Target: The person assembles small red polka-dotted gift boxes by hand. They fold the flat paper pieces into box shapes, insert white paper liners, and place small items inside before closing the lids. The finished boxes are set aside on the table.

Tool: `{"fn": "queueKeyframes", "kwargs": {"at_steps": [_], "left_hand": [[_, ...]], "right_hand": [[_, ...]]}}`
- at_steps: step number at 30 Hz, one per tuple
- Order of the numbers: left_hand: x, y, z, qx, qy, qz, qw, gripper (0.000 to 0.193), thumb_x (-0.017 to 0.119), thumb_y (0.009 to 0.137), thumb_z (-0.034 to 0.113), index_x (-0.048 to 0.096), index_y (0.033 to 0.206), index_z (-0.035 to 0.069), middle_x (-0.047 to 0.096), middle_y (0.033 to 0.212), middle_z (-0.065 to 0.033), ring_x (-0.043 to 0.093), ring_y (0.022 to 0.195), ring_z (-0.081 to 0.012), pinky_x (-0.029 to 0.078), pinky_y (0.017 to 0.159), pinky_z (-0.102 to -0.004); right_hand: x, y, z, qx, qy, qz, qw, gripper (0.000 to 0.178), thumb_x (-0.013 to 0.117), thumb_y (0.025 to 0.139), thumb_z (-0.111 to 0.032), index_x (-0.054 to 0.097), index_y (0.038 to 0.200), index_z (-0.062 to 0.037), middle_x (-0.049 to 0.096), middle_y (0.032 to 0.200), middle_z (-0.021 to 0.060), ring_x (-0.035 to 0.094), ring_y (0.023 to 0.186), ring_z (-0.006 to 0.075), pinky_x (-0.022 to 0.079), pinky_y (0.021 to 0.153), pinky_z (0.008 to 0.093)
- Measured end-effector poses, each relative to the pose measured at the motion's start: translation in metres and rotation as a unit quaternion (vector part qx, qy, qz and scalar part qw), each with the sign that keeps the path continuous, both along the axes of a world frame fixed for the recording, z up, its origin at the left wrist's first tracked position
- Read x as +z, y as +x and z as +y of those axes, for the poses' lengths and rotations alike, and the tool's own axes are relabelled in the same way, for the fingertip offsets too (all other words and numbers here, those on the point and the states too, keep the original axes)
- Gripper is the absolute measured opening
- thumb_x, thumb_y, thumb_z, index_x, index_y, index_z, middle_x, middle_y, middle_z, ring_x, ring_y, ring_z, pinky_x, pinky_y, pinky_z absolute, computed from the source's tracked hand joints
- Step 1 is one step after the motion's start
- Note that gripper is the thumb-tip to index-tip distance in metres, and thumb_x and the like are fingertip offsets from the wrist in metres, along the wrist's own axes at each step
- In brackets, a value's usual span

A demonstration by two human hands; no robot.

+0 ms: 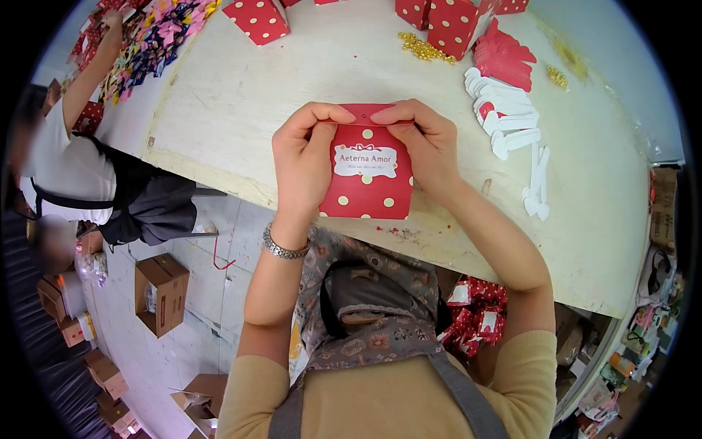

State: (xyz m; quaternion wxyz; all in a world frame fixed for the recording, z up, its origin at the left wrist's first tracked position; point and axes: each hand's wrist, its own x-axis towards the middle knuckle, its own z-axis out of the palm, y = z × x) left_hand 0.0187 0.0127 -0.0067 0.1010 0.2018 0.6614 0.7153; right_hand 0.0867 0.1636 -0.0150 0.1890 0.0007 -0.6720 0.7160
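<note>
Both hands pinch the top of a red polka-dot gift box at the near table edge.

The left hand [303, 157] and right hand [428, 143] each close thumb and fingers on the upper flap of the red box with cream dots [365, 194], which bears a white label and stands just above the worn near edge of the pale table [292, 80]. A metal bracelet [284, 249] circles the left wrist. Farther right lies a row of white flat blanks [504, 117] beside a red stack [504, 58], with gold beads [423, 47], possibly small bells, near finished dotted boxes [453, 25]. At the left another person [73, 168] reaches onto the table; cardboard cartons [162, 289] sit on the floor.
</note>
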Motion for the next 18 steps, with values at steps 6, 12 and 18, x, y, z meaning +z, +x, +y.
{"fn": "queueKeyframes", "kwargs": {"at_steps": [6,12,18], "left_hand": [[0.019,0.013,0.007,0.014,0.069,-0.167,0.983,0.016,0.054,0.093,0.013,0.061,0.091,-0.002,0.063,0.082,-0.004,0.054,0.073,-0.0054,0.045,0.065,-0.0203],[0.007,0.011,-0.005,0.032,-0.035,-0.027,0.999,0.017,0.059,0.092,0.016,0.061,0.095,-0.001,0.062,0.078,-0.0014,0.052,0.069,-0.0035,0.044,0.061,-0.0188],[0.001,0.004,-0.014,0.025,-0.002,0.054,0.998,0.017,0.061,0.091,0.015,0.06,0.097,-0.001,0.063,0.089,-0.005,0.056,0.076,-0.0079,0.047,0.068,-0.0217]], "right_hand": [[-0.009,0.002,0.009,0.016,0.086,0.089,0.992,0.018,0.047,0.086,0.007,0.063,0.091,-0.0008,0.065,0.091,0.0067,0.06,0.083,0.0121,0.048,0.075,0.0244],[0.003,0.004,-0.001,-0.004,0.065,0.106,0.992,0.02,0.05,0.089,-0.003,0.062,0.104,-0.0038,0.064,0.099,0.0096,0.059,0.09,0.0147,0.047,0.076,0.026],[0.024,0.017,0.002,-0.032,0.166,-0.071,0.983,0.022,0.056,0.089,-0.016,0.066,0.102,-0.0009,0.065,0.082,0.0106,0.062,0.076,0.0156,0.049,0.067,0.0261]]}}
